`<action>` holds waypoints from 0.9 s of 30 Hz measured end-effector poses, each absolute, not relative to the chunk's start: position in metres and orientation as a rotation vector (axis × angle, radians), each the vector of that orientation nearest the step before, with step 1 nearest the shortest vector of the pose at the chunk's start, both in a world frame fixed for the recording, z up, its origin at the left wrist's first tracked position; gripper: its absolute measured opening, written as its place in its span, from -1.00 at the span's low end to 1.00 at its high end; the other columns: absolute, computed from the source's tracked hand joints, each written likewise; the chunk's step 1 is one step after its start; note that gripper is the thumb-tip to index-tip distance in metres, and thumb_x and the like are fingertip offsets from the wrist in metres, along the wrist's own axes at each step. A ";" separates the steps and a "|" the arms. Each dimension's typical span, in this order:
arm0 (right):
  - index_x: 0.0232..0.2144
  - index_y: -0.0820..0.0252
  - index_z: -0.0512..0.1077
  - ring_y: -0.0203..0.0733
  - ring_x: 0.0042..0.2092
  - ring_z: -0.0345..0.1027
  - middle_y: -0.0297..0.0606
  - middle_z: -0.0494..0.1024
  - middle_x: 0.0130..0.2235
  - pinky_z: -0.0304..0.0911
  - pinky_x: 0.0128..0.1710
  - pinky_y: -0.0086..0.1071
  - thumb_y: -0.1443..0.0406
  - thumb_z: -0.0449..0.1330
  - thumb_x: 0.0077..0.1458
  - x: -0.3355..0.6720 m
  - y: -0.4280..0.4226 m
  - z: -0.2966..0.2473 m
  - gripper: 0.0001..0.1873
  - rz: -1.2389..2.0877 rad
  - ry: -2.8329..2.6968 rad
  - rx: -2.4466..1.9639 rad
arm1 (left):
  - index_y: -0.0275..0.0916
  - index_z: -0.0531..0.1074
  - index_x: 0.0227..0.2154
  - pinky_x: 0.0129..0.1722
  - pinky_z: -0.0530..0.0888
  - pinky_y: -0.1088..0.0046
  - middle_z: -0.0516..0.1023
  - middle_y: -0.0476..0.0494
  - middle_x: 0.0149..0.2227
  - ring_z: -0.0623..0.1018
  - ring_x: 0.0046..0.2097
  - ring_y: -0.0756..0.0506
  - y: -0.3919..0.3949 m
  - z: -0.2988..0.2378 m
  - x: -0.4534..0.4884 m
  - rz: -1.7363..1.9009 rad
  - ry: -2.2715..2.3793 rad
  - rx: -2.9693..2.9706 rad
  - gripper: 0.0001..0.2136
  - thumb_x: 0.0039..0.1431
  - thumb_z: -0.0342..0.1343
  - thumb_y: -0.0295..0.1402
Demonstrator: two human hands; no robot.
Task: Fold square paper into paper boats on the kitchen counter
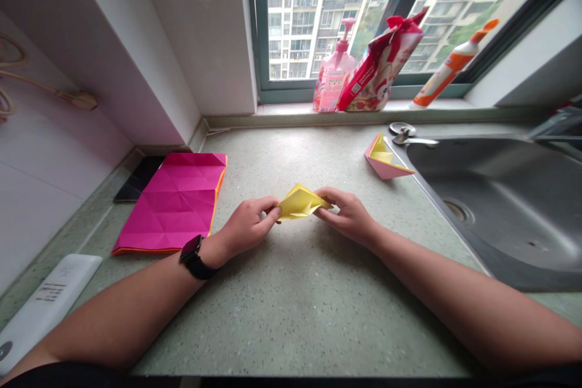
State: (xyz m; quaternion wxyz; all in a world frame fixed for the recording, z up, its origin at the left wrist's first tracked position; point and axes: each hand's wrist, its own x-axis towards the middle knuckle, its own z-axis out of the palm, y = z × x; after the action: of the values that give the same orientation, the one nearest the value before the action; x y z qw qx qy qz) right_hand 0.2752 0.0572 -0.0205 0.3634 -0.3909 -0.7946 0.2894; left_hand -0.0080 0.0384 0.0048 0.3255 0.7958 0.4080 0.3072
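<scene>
A small folded yellow paper (300, 202) is held just above the speckled countertop (300, 297) in the middle of the view. My left hand (248, 225), with a black watch on its wrist, pinches the paper's left corner. My right hand (348, 213) pinches its right corner. Both hands are closed on the paper. A finished pink and yellow paper boat (385, 159) stands further back on the right, near the sink's edge. A stack of creased pink paper sheets (175, 201) lies flat to the left of my left hand.
A steel sink (504, 206) fills the right side. On the window sill stand a pink pump bottle (334, 76), a red bag (379, 66) and an orange-capped bottle (448, 70). A dark phone (136, 179) and a white remote-like device (43, 309) lie at the left.
</scene>
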 end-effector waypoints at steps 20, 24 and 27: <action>-0.19 0.15 0.60 -0.15 -0.24 0.57 -0.22 0.69 -0.25 0.50 -0.18 -0.29 0.05 0.36 0.30 0.267 0.049 -0.011 -0.71 1.187 -2.007 -0.841 | -0.24 0.50 -0.22 -0.16 0.50 0.41 0.65 -0.12 -0.23 0.62 -0.20 -0.09 0.040 -0.004 0.000 0.969 0.918 1.458 -0.68 0.33 0.30 -0.04; -0.09 0.13 0.64 -0.10 -0.15 0.64 -0.15 0.74 -0.12 0.56 -0.07 -0.22 0.04 0.34 0.34 0.265 0.050 -0.020 -0.69 1.233 -2.024 -0.804 | -0.16 0.32 -0.04 -0.19 0.53 0.42 0.64 -0.05 -0.26 0.64 -0.22 -0.09 0.033 -0.009 0.004 1.006 0.929 1.337 -0.56 0.27 0.39 -0.05; -0.05 0.10 0.65 -0.12 -0.14 0.63 -0.18 0.74 -0.10 0.56 -0.02 -0.19 0.06 0.30 0.39 0.264 0.047 -0.024 -0.71 1.204 -2.031 -0.774 | -0.14 0.26 -0.06 -0.23 0.52 0.44 0.61 -0.02 -0.29 0.63 -0.24 -0.07 0.030 -0.012 0.006 0.997 0.936 1.408 -0.59 0.30 0.37 -0.10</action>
State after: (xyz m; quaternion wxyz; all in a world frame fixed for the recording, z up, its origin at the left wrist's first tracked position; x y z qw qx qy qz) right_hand 0.2635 0.0473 -0.0244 0.3225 -0.2950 -0.7738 0.4586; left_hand 0.0055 0.0299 -0.0117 0.5557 0.5963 0.3964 0.4224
